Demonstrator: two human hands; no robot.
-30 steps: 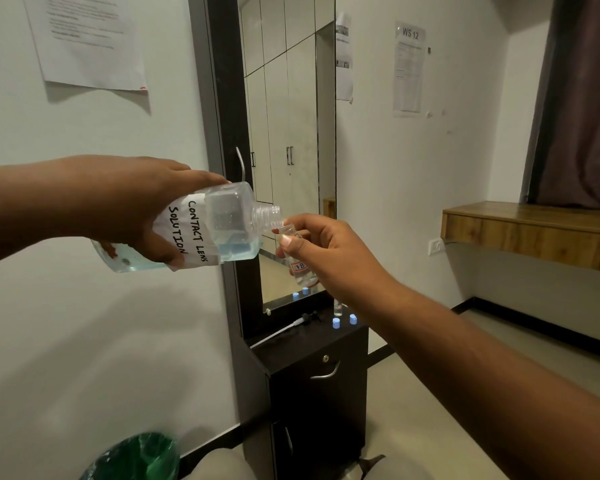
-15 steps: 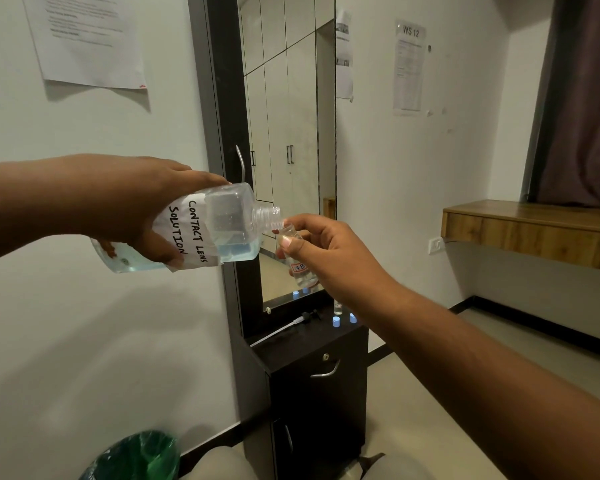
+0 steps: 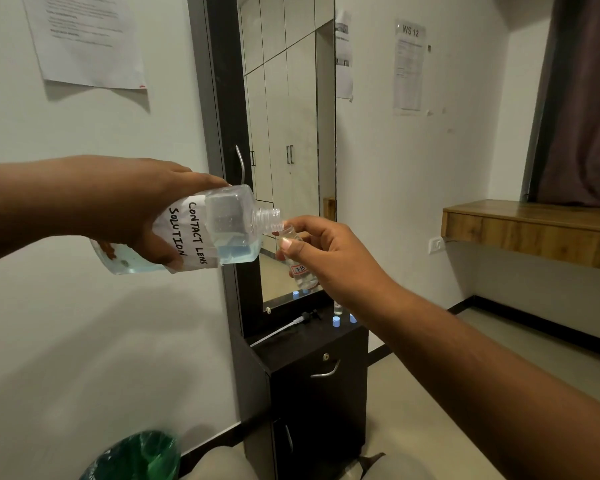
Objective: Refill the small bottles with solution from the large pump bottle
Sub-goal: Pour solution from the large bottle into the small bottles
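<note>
From the head view, the left hand (image 3: 125, 209) is wrapped around the large bottle (image 3: 201, 233), fingers and thumb curled round its labelled body, and the bottle lies nearly on its side, its long axis running left to right with the open threaded neck tipped slightly down toward the right. Right there at the neck, the right hand (image 3: 329, 254) pinches the small bottle (image 3: 300, 268) between thumb and curled fingers, holding it close to upright with a slight lean, mouth up and touching or just under the lip of the big one. That is the relation everything turns on: neck over mouth, the small bottle just to the right of and below the pour point. The blue solution sits pooled along the lower side of the large bottle, reaching toward the shoulder, so by my read a little more tilt is what sends it across; whether any is running now I cannot tell. Down on the dark bench (image 3: 291, 344), well below both hands, lie the removed pump (image 3: 284, 328), another small bottle (image 3: 337, 306) and two blue caps (image 3: 336, 321), waiting their turn.
</note>
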